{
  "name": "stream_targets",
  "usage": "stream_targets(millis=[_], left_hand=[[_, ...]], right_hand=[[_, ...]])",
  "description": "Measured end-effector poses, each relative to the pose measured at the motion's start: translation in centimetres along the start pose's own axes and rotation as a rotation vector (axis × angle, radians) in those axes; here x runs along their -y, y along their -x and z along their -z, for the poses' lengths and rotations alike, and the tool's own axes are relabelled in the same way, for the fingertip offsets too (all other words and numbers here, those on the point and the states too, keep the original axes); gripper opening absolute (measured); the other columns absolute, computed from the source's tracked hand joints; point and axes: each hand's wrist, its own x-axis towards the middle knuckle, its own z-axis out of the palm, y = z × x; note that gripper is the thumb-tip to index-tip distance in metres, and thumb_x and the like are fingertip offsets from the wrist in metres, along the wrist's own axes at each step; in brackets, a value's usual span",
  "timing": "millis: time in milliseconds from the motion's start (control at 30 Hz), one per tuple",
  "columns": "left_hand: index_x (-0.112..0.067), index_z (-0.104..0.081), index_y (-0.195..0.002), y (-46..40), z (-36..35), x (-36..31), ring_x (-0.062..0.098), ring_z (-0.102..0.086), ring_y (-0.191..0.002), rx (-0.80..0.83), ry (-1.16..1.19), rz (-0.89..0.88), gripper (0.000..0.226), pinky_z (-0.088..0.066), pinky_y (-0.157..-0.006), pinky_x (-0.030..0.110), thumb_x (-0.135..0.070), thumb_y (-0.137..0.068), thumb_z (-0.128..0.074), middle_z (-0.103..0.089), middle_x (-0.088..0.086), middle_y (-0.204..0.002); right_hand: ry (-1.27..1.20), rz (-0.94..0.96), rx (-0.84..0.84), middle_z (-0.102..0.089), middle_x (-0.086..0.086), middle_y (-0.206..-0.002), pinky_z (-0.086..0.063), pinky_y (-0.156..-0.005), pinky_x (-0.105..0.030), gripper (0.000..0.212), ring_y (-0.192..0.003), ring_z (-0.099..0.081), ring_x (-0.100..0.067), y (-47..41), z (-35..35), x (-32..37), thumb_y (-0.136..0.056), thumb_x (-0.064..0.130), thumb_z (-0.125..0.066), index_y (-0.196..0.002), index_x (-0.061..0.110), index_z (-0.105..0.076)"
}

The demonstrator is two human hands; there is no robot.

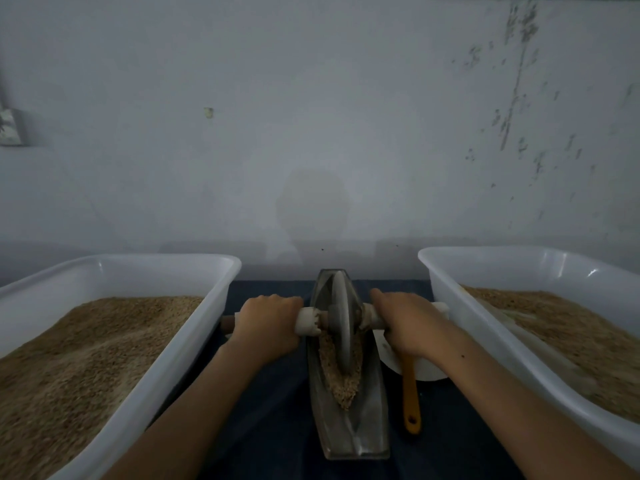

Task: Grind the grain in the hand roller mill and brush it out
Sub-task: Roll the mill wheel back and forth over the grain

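We're gripping the axle (308,320) with both hands: our left hand (266,323) is wrapping its left end, our right hand (408,323) is clenching its right end. The wheel (341,320) is standing upright in the trough (349,403), resting on grain (341,379) lying in the groove. The brush (411,393) is lying just right of the trough, between two tubs (194,344) of grain.

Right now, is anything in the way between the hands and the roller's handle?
No. The left hand and right hand already grip the handle on either side of the wheel, which sits in the trough over the grain. The yellow brush lies beside the trough, out of the way.
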Motion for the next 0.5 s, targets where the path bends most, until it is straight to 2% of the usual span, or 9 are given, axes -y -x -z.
stream_targets(millis=[67, 133, 233, 333, 400, 500], left_hand=[[-0.025, -0.055, -0.102, -0.1, 0.6, 0.1, 0.016, -0.061, -0.089, 0.085, -0.009, -0.038, 0.020, -0.037, -0.068, 0.026, -0.034, -0.084, -0.058, -0.064, -0.004, -0.098], [-0.024, -0.058, -0.102, -0.1, 1.0, 0.2, 0.016, -0.061, -0.089, 0.170, 0.005, -0.067, 0.022, -0.038, -0.069, 0.026, -0.033, -0.082, -0.059, -0.065, -0.003, -0.097], [-0.024, -0.059, -0.102, 0.0, 1.2, 0.3, 0.017, -0.061, -0.089, 0.237, 0.031, -0.073, 0.022, -0.041, -0.070, 0.027, -0.033, -0.082, -0.060, -0.065, -0.002, -0.097], [-0.025, -0.058, -0.104, 0.0, 0.7, 0.3, 0.017, -0.061, -0.090, 0.188, 0.055, -0.039, 0.023, -0.042, -0.072, 0.027, -0.033, -0.083, -0.059, -0.065, -0.003, -0.099], [-0.025, -0.055, -0.105, 0.0, 0.2, 0.2, 0.018, -0.061, -0.092, 0.109, 0.056, -0.004, 0.022, -0.039, -0.070, 0.027, -0.034, -0.085, -0.058, -0.064, -0.003, -0.100], [-0.023, -0.049, -0.105, 0.1, -0.4, -0.1, 0.017, -0.060, -0.093, -0.021, 0.022, 0.034, 0.022, -0.035, -0.069, 0.026, -0.035, -0.088, -0.056, -0.062, -0.004, -0.103]], right_hand=[[-0.007, -0.004, 0.128, -0.057, -0.006, -0.101, -0.041, -0.066, -0.030, 0.021, -0.087, -0.055, -0.021, 0.2, 0.9, 0.1, -0.085, 0.009, -0.056, -0.097, 0.018, -0.040], [-0.013, 0.006, 0.210, -0.054, -0.003, -0.097, -0.036, -0.059, -0.027, 0.019, -0.082, -0.051, -0.018, 0.4, 1.7, 0.2, -0.085, 0.012, -0.056, -0.089, 0.021, -0.040], [-0.042, 0.003, 0.255, -0.055, -0.003, -0.098, -0.037, -0.062, -0.027, 0.020, -0.083, -0.050, -0.016, 0.5, 2.2, 0.4, -0.087, 0.012, -0.055, -0.082, 0.025, -0.039], [-0.021, -0.004, 0.181, -0.051, -0.003, -0.094, -0.036, -0.066, -0.030, 0.023, -0.084, -0.050, -0.018, 0.3, 1.4, 0.3, -0.088, 0.010, -0.052, -0.082, 0.023, -0.035], [-0.002, -0.006, 0.067, -0.054, -0.004, -0.101, -0.036, -0.071, -0.031, 0.022, -0.092, -0.054, -0.022, 0.1, 0.6, 0.3, -0.087, 0.005, -0.051, -0.094, 0.020, -0.037], [0.082, -0.014, -0.112, -0.053, -0.003, -0.113, -0.030, -0.078, -0.031, 0.041, -0.104, -0.051, -0.023, -0.4, -0.6, 0.2, -0.082, -0.001, -0.053, -0.116, 0.018, -0.040]])
